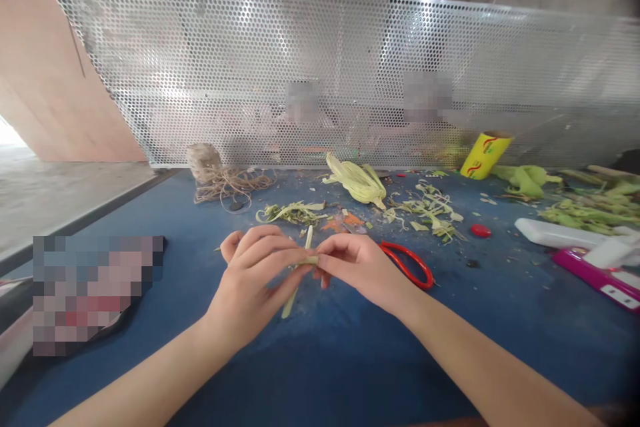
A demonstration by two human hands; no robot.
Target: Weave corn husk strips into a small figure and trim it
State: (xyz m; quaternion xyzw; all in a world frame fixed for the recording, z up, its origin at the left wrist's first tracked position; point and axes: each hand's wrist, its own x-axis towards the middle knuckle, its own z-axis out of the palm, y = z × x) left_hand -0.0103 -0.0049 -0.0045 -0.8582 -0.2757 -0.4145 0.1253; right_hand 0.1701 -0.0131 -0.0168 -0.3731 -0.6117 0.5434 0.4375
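A pale green corn husk strip [290, 303] is pinched between the fingertips of both my hands, above the middle of the table. My left hand [253, 270] is closed on it with thumb and forefinger. From the other side, my right hand [357, 265] grips a short folded part of the strip. The strip's narrow upper end sticks up between the hands, and its lower end hangs down toward me. Beside my right hand lies a pair of red looped handles [413, 268], probably scissors, with the rest hidden. Beyond the hands rest a bunch of corn husks [356, 180] and some shredded husk scraps [295, 213].
A perforated metal screen [250, 67] closes off the blue table's [175, 360] far side, with people behind it. A twine roll [205, 163] with loose string stands far left. At right are a yellow tube [485, 155], a red cap [481, 231], a white-purple power strip [595, 270] and husk piles [595, 210].
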